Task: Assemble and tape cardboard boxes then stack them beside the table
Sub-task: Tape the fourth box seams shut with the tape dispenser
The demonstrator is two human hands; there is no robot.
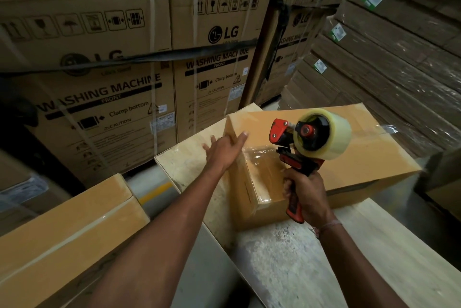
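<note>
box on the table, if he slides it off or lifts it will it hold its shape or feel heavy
The box probably holds its shape: its flaps are shut and clear tape wraps its near end. It is likely light for its size, since the left hand steadies it with flat fingers alone. Being long, it may swing if lifted by one end.

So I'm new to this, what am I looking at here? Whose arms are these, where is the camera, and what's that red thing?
No machine here: these are a person's two bare arms, seen from a camera worn on their head, looking forward and down. The right hand grips the handle of a red and black tape dispenser that carries a roll of clear tape. The left hand lies open against the end of a brown cardboard box, which rests on a pale table. Clear tape already shows on that box. A second taped box sits lower, beside the table on the left. Behind stand big washing machine cartons.
</note>
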